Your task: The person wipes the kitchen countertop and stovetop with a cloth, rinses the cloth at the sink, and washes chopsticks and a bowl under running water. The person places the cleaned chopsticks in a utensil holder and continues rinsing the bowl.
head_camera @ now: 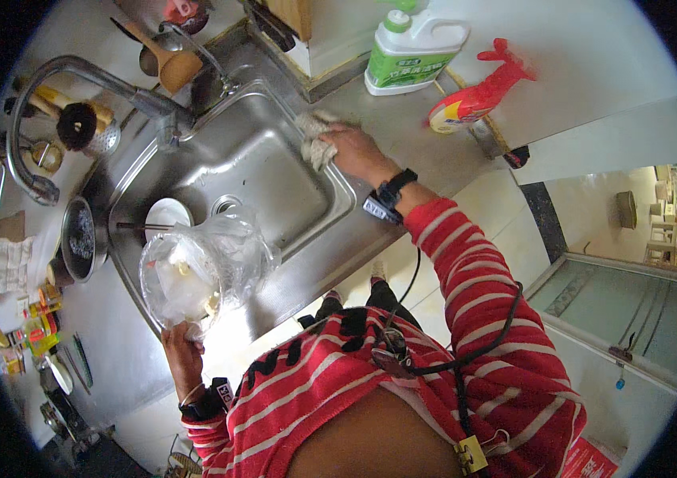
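Over the near left rim of the stainless steel sink [290,179], my left hand [183,346] grips the edge of a clear plastic bag [242,245]. Pale scraps show inside the bag. At the sink's right rim, my right hand [353,149] is closed on a light-coloured cloth [318,146], which touches the metal and looks slightly blurred. A white bowl [168,216] with chopsticks [147,226] across it rests in the sink behind the bag, partly covered by it. The drain [226,204] lies just past the bag.
The faucet [63,66] arches over the sink's left side. A metal pot [79,239] stands left of the basin. Beyond my right hand are a white jug with a green label [413,57] and a red spray bottle [482,89]. A wooden spoon [177,66] lies behind the faucet.
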Demonstrator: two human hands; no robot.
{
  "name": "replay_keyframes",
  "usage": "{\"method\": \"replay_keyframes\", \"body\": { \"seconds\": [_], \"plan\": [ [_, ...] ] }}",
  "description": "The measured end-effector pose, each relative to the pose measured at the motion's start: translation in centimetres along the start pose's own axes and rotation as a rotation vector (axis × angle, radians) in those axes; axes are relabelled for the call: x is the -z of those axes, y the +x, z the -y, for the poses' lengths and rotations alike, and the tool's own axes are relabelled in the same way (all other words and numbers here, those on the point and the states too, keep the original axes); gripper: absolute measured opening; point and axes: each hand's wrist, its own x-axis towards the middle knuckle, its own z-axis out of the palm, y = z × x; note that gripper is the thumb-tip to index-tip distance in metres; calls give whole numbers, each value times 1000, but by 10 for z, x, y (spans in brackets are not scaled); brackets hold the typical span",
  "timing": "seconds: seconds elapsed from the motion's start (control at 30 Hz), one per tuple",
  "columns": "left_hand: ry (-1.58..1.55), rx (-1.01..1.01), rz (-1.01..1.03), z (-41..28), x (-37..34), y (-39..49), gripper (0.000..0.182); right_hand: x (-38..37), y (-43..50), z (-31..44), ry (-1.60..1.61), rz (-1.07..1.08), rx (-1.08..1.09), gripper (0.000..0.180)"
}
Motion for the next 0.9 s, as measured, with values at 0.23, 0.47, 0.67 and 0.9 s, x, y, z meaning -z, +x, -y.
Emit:
{"method": "replay_keyframes", "body": {
  "seconds": [0.23,0.47,0.67,0.9],
  "plan": [
    [-70,-6,14,3,-9,13,12,40,-6,-42,-514,-121,-665,33],
    [-54,8,75,6,-15,9,12,17,6,-57,-364,166,-585,33],
    [-13,-40,79,-4,-28,3,11,-7,6,25,87,-4,110,35],
    [-37,-14,56,-9,-26,3,12,31,-6,-28,-288,224,-120,37]
  ]
}}
